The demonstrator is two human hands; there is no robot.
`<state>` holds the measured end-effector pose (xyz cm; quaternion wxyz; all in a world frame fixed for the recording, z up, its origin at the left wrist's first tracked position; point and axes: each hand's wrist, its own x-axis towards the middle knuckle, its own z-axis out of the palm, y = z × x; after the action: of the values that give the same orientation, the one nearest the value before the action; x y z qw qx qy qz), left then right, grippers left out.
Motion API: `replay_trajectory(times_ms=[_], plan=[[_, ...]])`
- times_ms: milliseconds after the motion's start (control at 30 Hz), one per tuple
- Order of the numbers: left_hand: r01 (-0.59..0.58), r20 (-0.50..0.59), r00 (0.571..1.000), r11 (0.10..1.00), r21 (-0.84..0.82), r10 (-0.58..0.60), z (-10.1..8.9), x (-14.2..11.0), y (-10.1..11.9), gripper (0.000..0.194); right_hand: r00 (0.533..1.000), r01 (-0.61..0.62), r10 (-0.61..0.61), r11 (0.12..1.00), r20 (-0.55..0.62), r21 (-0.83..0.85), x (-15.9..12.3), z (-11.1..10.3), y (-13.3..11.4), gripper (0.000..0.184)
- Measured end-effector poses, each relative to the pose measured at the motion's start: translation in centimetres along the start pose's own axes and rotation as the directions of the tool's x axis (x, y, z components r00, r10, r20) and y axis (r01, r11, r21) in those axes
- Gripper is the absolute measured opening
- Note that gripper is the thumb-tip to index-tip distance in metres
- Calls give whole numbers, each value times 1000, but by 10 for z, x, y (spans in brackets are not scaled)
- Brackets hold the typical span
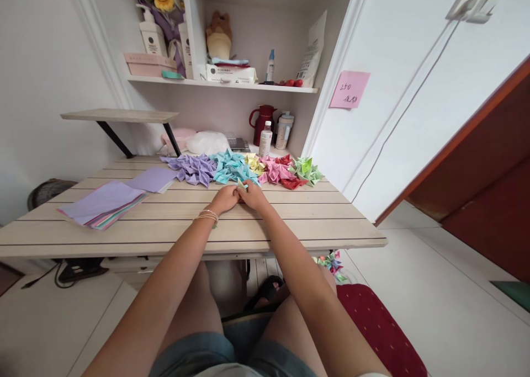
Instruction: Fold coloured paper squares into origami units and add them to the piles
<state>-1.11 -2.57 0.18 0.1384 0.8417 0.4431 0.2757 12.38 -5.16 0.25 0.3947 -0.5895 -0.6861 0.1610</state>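
My left hand (226,198) and my right hand (253,195) meet over the middle of the table, fingers closed together around a small pale yellow-green piece of folded paper (241,184). Most of that paper is hidden by the fingers. Just beyond my hands lies a row of folded paper pieces in colour groups: purple (194,168), light blue (232,166), yellow (255,163), pink (276,170), red (293,183) and green (307,170).
Stacks of coloured paper sheets (105,200) lie on the left of the table (298,231). A small raised shelf (120,115) stands behind them. At the back are a bottle (265,139), a dark red jug (263,124) and a tumbler (284,130).
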Motion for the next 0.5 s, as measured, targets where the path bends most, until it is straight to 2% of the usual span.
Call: replay_trajectory(times_ms=[500], plan=[[8, -6, 1000, 1000, 1, -8, -1, -2, 1, 19, 1000, -11, 11, 1000, 5, 2, 0, 1, 1, 23]])
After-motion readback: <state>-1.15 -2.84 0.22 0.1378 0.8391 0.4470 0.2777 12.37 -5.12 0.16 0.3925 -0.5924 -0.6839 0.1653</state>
